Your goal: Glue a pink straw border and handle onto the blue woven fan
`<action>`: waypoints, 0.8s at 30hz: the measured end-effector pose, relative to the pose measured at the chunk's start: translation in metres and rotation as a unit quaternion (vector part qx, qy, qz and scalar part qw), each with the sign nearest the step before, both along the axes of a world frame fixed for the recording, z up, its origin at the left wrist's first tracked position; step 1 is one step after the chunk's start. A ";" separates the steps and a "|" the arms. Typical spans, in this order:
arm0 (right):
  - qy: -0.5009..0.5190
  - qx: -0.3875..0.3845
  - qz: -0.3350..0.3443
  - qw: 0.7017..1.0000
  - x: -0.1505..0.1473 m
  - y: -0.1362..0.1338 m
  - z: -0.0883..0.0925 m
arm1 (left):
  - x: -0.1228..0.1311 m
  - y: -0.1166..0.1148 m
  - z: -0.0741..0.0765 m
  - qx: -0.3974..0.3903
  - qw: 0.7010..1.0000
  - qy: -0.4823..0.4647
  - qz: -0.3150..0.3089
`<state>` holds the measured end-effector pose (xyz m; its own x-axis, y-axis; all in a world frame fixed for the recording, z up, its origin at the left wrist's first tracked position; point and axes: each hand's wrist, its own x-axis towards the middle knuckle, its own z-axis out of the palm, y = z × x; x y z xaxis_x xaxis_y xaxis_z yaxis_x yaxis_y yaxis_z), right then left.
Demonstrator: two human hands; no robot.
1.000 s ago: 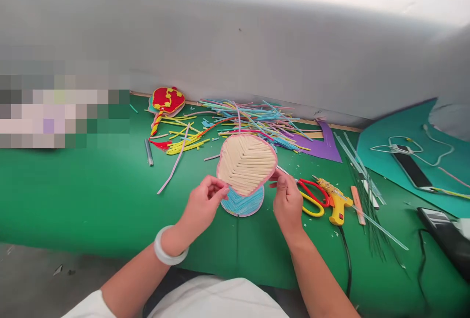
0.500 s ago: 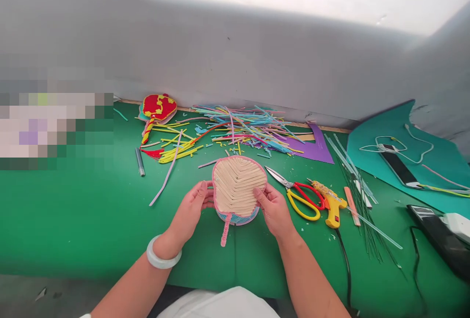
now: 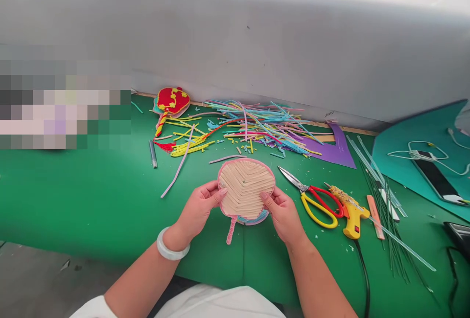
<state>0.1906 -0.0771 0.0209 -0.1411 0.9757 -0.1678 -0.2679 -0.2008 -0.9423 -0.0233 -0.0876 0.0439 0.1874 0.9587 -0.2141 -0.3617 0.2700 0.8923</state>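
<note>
Between both hands I hold a small round fan [image 3: 246,191] made of beige pipe cleaners laid in a V pattern, with a pink rim and a short pink handle [image 3: 231,230] pointing down. My left hand [image 3: 196,210] pinches its left edge, thumb on the front. My right hand [image 3: 284,213] grips the right edge, thumb likewise on the front. Behind the fan's lower edge a blue layer [image 3: 255,219] with a pinkish rim shows; most of it is hidden. To the right lie scissors [image 3: 310,198] with red and yellow handles, and a yellow glue gun [image 3: 353,217] with a clear stick.
Loose coloured pipe cleaners [image 3: 257,124] are heaped at the back, partly over a purple sheet [image 3: 340,149]. A red fan [image 3: 172,102] with yellow trim lies back left. Green wires [image 3: 392,230] and a phone [image 3: 436,178] on a teal sheet [image 3: 394,149] lie right. The green table [image 3: 110,200] meets a grey wall.
My left thumb has come onto the fan's front at the left edge. The fan looks tilted slightly further back. The whole view has shifted, with the table items appearing further right.
</note>
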 end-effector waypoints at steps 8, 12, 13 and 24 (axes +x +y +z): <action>0.008 -0.005 0.006 1.000 -0.001 0.000 0.001 | 0.000 0.001 0.003 -0.013 0.999 0.000 0.034; -0.001 0.005 0.014 1.000 -0.002 -0.001 -0.001 | 0.000 0.002 0.004 -0.010 0.998 0.026 0.052; -0.002 0.007 0.016 1.000 -0.002 -0.001 -0.001 | 0.001 0.002 0.004 -0.009 0.998 0.033 0.055; -0.027 0.022 0.019 0.999 -0.002 0.000 -0.003 | 0.001 0.001 -0.001 0.018 0.995 0.034 0.087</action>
<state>0.1886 -0.0768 0.0178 -0.1692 0.9767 -0.1323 -0.2092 -0.1668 -0.9635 -0.0222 -0.0865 0.0434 0.0042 0.9826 -0.1857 -0.3387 0.1761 0.9243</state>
